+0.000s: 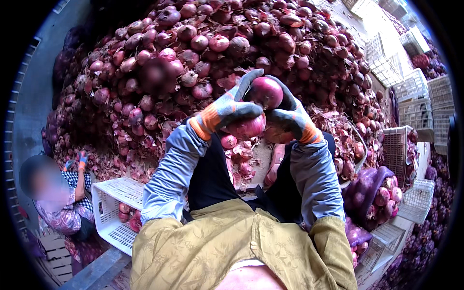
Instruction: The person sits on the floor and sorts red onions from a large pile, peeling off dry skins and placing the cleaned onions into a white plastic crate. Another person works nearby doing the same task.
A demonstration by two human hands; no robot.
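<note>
My left hand (232,103), in a grey work glove with an orange cuff, is closed over a red onion (249,127) under its palm. My right hand (294,112) wears a matching glove and curls around the side of a shiny red onion (267,92). The left glove's fingers reach close to that same onion from the other side. Below the right palm shows a browner onion (278,133), partly hidden by the glove. Both hands are close together above my knees, in front of a large heap of red onions (217,43).
Onions and loose skins (246,157) lie between my feet. A white plastic crate (117,217) holding onions lies tipped at my left, near a seated co-worker (63,206). On my right are a tub of skins and onions (362,145), purple mesh sacks (362,192) and stacked crates (415,116).
</note>
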